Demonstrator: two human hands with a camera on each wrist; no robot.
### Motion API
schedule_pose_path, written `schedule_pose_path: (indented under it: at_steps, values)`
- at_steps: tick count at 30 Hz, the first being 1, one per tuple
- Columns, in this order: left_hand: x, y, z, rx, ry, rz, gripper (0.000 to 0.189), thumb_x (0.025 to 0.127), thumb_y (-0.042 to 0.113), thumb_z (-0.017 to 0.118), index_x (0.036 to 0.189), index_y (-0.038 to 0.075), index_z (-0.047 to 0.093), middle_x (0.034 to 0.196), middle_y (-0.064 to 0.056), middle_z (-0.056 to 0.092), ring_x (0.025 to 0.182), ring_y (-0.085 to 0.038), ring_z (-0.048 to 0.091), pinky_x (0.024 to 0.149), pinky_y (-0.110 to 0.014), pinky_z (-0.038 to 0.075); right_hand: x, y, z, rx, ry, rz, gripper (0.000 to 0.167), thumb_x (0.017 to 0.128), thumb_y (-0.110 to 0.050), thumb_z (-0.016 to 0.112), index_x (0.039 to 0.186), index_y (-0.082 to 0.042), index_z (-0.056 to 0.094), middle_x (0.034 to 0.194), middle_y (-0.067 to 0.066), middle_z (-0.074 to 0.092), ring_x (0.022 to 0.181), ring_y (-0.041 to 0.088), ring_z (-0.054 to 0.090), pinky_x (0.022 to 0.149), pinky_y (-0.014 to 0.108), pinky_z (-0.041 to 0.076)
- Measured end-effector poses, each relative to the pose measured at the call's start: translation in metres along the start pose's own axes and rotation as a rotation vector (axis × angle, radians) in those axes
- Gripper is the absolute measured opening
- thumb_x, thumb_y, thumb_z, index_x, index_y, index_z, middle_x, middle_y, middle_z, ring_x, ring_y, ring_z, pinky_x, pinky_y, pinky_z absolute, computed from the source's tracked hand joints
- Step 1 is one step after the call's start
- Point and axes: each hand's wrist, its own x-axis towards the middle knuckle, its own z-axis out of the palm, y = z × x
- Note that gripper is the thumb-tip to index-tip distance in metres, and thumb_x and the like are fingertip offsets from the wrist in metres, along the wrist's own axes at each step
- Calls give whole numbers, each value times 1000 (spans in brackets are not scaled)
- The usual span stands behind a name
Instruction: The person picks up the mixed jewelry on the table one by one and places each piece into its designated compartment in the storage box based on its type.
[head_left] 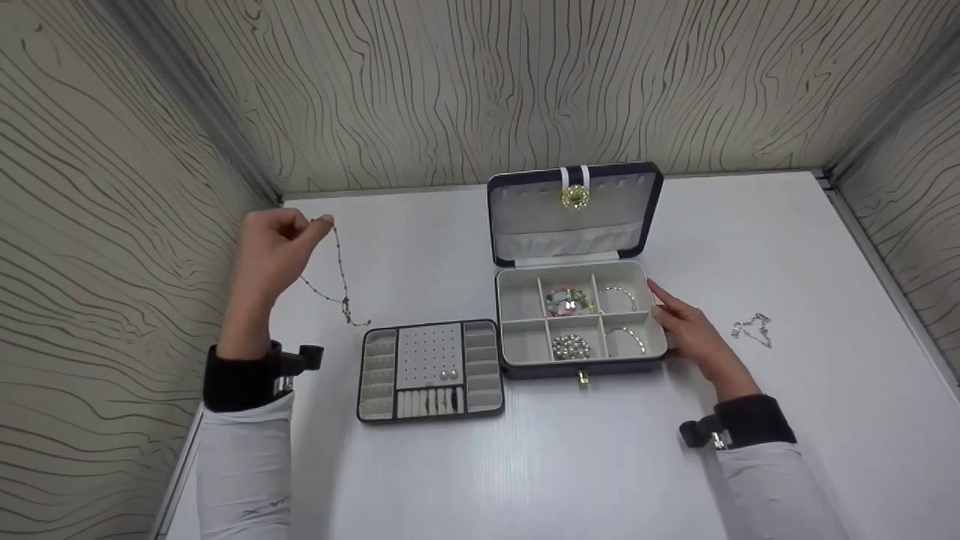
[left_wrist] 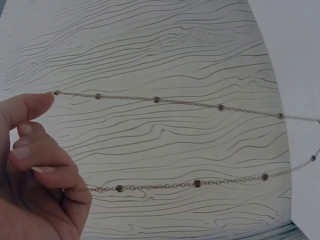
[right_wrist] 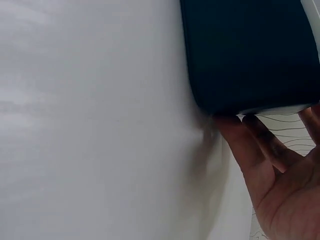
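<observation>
My left hand (head_left: pixel 274 251) is raised above the table's left side and pinches a thin necklace (left_wrist: pixel 156 99) with small dark beads. Its chain hangs in a loop beneath the fingertips, with a short tail at the bottom. At the right end of a dark blue jewelry box (head_left: pixel 540 370), my right hand (head_left: pixel 697 337) touches the side wall with extended fingers. The box lid (head_left: pixel 574 225) stands up. Inside its compartments lie a multicoloured bracelet (head_left: pixel 556 303), a cluster of pearl-like beads (head_left: pixel 571 347) and two slim silvery bracelets (head_left: pixel 636 337).
Left of the box lies a tray insert (head_left: pixel 427 352) bearing two pearl-like earrings (head_left: pixel 448 374) and several rings in its ring rolls. A silvery chain (head_left: pixel 763 330) rests on the white table (head_left: pixel 480 480) to the right. Wood-patterned panels (head_left: pixel 450 90) stand behind and at both sides.
</observation>
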Motion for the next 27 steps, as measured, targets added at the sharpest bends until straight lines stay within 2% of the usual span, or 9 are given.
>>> schedule_pose_path:
  at_steps: [4,6,11,15,18,21,24,27]
  values:
    - [11,22,-3,6,28,85,48,92,18,68,51,5,48,49,2,39,46,-7,32,48,-26,31,-1,-4,0,-165,33,-40,55,106,-32,40,157,-26,19,147,31,34,126,45,44,88,46,50]
    - [15,33,-2,29,26,101,51,92,21,68,48,7,46,47,3,38,44,-6,29,46,-25,29,-1,-7,0,-254,51,-76,56,106,-28,41,157,-20,21,144,32,37,125,47,45,91,49,49]
    - [23,57,2,75,7,149,55,90,21,69,46,11,38,46,7,30,45,-6,24,47,-25,27,-4,-24,3,-440,136,-213,60,103,-18,49,155,-5,23,138,35,43,126,51,43,99,62,37]
    - [27,75,8,70,-26,172,47,85,10,65,49,12,35,48,6,28,48,-7,22,51,-25,30,-9,-44,8,-520,185,-289,59,100,-15,54,152,-1,29,138,34,41,128,51,39,101,64,33]
    - [28,86,13,83,-51,182,38,81,2,58,52,12,36,51,4,29,49,-8,24,51,-26,29,-10,-58,14,-553,170,-323,54,100,-15,54,149,0,36,142,32,39,132,49,36,105,62,29]
    - [29,97,19,100,-74,208,33,79,-1,54,54,12,37,52,2,30,49,-10,25,49,-27,26,-6,-71,21,-593,120,-360,52,100,-15,54,148,0,38,146,29,37,135,47,33,108,60,27]
    - [33,106,26,101,-90,240,32,80,0,54,56,12,38,52,2,32,48,-10,27,49,-27,26,0,-83,27,-655,88,-394,54,100,-14,54,149,-1,36,149,26,34,137,45,31,109,59,26]
    - [37,113,34,99,-109,254,32,81,0,55,56,12,38,53,2,33,48,-10,28,49,-26,27,8,-94,33,-721,88,-425,61,99,-15,56,153,-4,30,154,24,28,140,43,26,110,59,25]
